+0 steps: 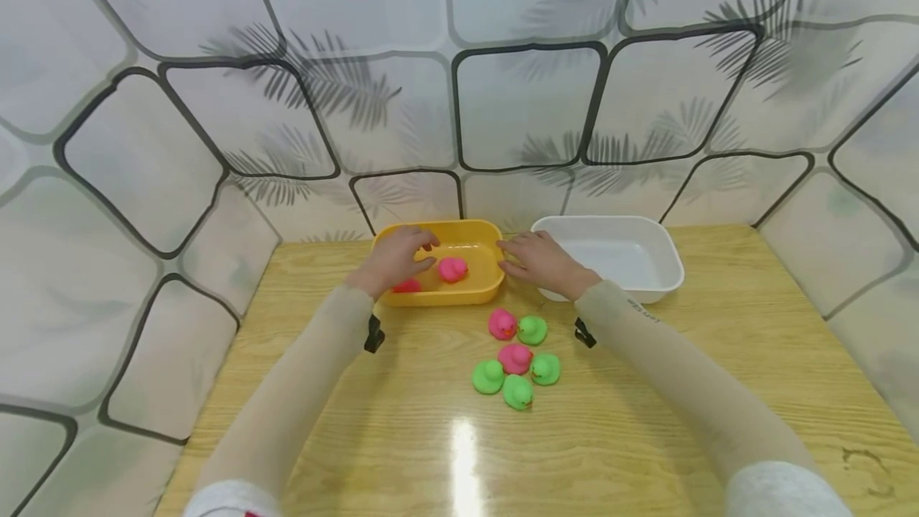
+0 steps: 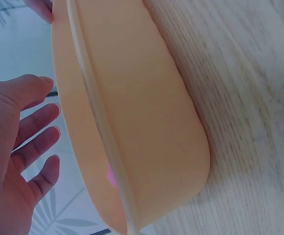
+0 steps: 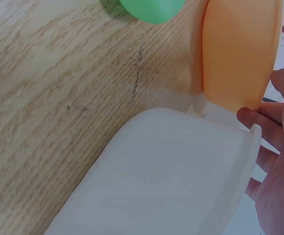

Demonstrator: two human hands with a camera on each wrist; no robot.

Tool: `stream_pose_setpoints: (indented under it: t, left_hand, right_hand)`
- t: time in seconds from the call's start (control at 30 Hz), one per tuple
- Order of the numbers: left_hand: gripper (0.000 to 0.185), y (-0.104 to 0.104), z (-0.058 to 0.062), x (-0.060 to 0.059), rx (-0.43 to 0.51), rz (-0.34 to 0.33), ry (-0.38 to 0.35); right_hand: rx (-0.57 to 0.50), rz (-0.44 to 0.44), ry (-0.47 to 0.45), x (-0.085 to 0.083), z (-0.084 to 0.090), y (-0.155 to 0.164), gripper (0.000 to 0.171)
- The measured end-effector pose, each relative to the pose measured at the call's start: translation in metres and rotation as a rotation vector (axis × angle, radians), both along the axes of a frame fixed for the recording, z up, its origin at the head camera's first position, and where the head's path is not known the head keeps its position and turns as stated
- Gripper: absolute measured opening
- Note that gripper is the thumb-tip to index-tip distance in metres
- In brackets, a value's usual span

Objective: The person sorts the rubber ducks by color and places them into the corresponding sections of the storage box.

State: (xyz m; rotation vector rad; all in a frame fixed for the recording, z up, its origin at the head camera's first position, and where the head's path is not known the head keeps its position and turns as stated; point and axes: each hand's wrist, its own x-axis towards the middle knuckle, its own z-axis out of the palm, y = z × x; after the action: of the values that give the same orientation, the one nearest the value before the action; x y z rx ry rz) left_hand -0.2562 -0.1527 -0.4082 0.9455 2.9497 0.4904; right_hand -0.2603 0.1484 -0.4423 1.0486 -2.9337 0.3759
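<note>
A yellow plastic basin stands on the table, holding a pink toy duck and a second pink duck partly hidden by the left hand and arm. Over the basin's left end hovers my left hand, its fingers loosely bent around nothing. At the basin's right end, my right hand touches the rim with thumb and fingertips, also visible in the right wrist view beside the orange-looking basin wall. That hand lies over the left edge of a white basin.
In front of the basins lie two pink ducks and several green ducks in a loose cluster on the wooden table. A patterned fabric wall rises behind the basins and at both sides.
</note>
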Motion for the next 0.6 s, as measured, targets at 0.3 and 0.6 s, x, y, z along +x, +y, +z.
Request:
stream_pose_setpoints:
  t: [0.3,0.6]
  left_hand:
    - [0.026,0.011,0.000,0.019,0.007,-0.063,0.009]
    - [0.024,0.025,-0.012,0.046,0.060,-0.188,0.085]
  right_hand:
    - [0.003,0.004,0.007,-0.001,-0.003,0.000,0.050]
    - [0.006,0.001,0.017,0.000,-0.002,0.000,0.049]
